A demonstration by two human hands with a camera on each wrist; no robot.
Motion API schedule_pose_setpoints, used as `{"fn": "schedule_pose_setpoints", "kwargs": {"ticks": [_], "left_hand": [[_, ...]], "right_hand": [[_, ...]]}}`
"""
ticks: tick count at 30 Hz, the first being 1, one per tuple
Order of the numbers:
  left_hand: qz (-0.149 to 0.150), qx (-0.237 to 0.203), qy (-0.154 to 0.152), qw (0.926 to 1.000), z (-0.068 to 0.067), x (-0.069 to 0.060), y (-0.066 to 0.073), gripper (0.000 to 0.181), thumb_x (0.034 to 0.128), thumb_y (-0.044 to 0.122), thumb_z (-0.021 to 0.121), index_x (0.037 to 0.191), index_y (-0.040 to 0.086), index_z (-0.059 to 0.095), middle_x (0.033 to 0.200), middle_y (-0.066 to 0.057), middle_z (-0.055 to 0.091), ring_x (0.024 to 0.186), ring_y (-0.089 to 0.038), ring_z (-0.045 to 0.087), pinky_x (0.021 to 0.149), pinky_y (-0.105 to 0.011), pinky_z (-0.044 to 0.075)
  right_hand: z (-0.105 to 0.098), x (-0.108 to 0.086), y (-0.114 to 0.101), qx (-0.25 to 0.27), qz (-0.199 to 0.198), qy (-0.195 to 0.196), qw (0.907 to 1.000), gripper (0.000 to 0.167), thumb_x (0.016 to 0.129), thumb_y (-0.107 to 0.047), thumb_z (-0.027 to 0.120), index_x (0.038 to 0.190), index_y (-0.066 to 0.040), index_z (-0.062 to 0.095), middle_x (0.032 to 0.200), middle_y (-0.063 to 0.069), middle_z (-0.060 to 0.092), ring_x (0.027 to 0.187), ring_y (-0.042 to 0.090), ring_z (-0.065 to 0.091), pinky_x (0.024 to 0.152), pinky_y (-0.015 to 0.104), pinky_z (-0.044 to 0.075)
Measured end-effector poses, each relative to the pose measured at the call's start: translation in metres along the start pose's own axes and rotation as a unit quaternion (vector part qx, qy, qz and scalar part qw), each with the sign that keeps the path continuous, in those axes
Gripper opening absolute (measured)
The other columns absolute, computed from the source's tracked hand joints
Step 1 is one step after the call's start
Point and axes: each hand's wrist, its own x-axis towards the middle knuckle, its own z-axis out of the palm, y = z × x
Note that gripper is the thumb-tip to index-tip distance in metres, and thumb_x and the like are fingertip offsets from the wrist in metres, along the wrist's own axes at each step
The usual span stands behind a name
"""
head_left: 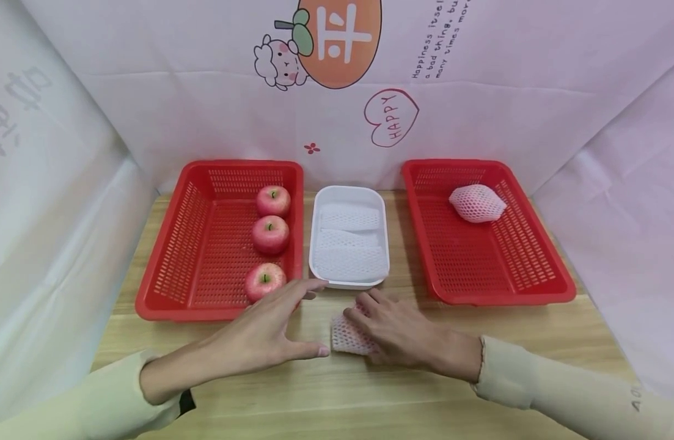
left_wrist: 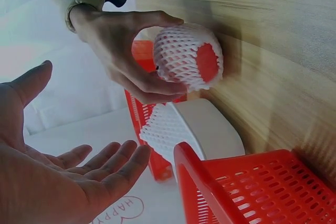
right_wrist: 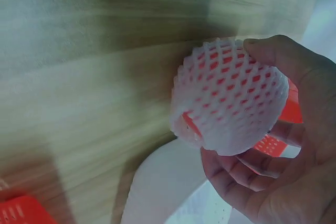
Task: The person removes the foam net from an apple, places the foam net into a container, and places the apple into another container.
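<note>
Between thumb and fingers, my right hand grips an apple in a white foam net on the table in front of the white tray. The right wrist view shows the netted apple with the thumb on one side and the fingers on the other; a patch of red skin shows at the net's end. My left hand is to the left of it, thumb and fingers spread, touching nothing. In the left wrist view the left hand is apart from the netted apple.
A red basket at the left holds three bare apples. White foam nets lie in the white tray in the middle. The right red basket contains one netted apple. White cloth hangs behind and at both sides.
</note>
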Motion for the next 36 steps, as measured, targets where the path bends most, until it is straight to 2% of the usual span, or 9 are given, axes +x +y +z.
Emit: {"fn": "schedule_pose_setpoints", "kwargs": {"ticks": [7, 11, 17, 21, 24, 29, 33, 36], "left_hand": [[0.004, 0.006, 0.004, 1.0, 0.001, -0.001, -0.002, 0.085, 0.0866, 0.048, 0.087, 0.153, 0.013, 0.048, 0.151, -0.005, 0.057, 0.139, -0.025, 0.055, 0.113, -0.056, 0.048], [0.007, -0.004, 0.002, 1.0, 0.004, -0.002, -0.003, 0.085, 0.0866, 0.047, 0.087, 0.154, 0.014, 0.048, 0.15, -0.004, 0.058, 0.136, -0.025, 0.057, 0.111, -0.055, 0.049], [0.019, -0.02, -0.002, 0.9996, 0.014, -0.003, -0.007, 0.082, 0.086, 0.044, 0.088, 0.152, 0.014, 0.049, 0.147, -0.005, 0.061, 0.129, -0.026, 0.063, 0.104, -0.054, 0.054], [0.005, -0.033, -0.009, 0.9994, 0.021, -0.004, -0.011, 0.081, 0.0855, 0.044, 0.089, 0.15, 0.014, 0.051, 0.146, -0.004, 0.061, 0.13, -0.026, 0.063, 0.104, -0.053, 0.054], [-0.004, -0.045, -0.018, 0.9988, 0.027, -0.006, -0.014, 0.079, 0.0865, 0.043, 0.088, 0.15, 0.014, 0.052, 0.147, -0.003, 0.061, 0.131, -0.023, 0.063, 0.105, -0.052, 0.054], [-0.001, -0.07, -0.032, 0.997, 0.041, -0.01, -0.024, 0.075, 0.0898, 0.04, 0.086, 0.15, 0.01, 0.052, 0.147, -0.006, 0.061, 0.13, -0.026, 0.064, 0.105, -0.049, 0.055], [-0.004, -0.1, -0.034, 0.9944, 0.052, -0.012, -0.031, 0.069, 0.0933, 0.037, 0.083, 0.147, 0.006, 0.052, 0.144, -0.011, 0.062, 0.127, -0.033, 0.066, 0.104, -0.05, 0.055], [-0.018, -0.134, -0.027, 0.9904, 0.058, -0.012, -0.037, 0.063, 0.096, 0.03, 0.08, 0.145, 0.002, 0.052, 0.14, -0.018, 0.063, 0.125, -0.039, 0.067, 0.102, -0.054, 0.056]], "right_hand": [[0.006, -0.002, -0.001, -0.02, -0.015, 0.018, 0.9995, 0.073, 0.07, -0.044, 0.089, 0.132, -0.017, 0.06, 0.111, 0.003, 0.059, 0.102, 0.022, 0.059, 0.062, 0.032, 0.056], [0.007, -0.003, -0.002, -0.019, -0.013, 0.011, 0.9997, 0.077, 0.073, -0.047, 0.087, 0.138, -0.017, 0.058, 0.117, 0.003, 0.059, 0.108, 0.023, 0.059, 0.067, 0.034, 0.057], [0.006, -0.008, -0.001, 0.03, 0.011, -0.006, 0.9995, 0.093, 0.076, -0.055, 0.087, 0.15, -0.012, 0.051, 0.137, 0.009, 0.058, 0.127, 0.031, 0.058, 0.086, 0.048, 0.061], [0.004, -0.014, 0.003, 0.072, 0.032, -0.005, 0.9969, 0.099, 0.077, -0.055, 0.089, 0.154, -0.009, 0.047, 0.145, 0.011, 0.055, 0.133, 0.034, 0.057, 0.091, 0.052, 0.061], [0.003, -0.017, 0.006, 0.095, 0.053, -0.003, 0.994, 0.1, 0.077, -0.055, 0.09, 0.154, -0.008, 0.047, 0.147, 0.01, 0.056, 0.132, 0.033, 0.058, 0.089, 0.051, 0.062], [0.004, -0.025, 0.012, 0.131, 0.09, 0.003, 0.9873, 0.1, 0.076, -0.055, 0.091, 0.154, -0.008, 0.049, 0.146, 0.009, 0.057, 0.127, 0.032, 0.062, 0.086, 0.05, 0.062], [0.01, -0.032, 0.017, 0.157, 0.103, 0.028, 0.9818, 0.098, 0.075, -0.053, 0.094, 0.151, -0.008, 0.053, 0.141, 0.011, 0.061, 0.124, 0.031, 0.065, 0.09, 0.05, 0.062], [0.017, -0.037, 0.022, 0.176, 0.104, 0.052, 0.9775, 0.096, 0.073, -0.051, 0.095, 0.149, -0.007, 0.055, 0.137, 0.011, 0.063, 0.123, 0.03, 0.066, 0.096, 0.049, 0.06]]}}
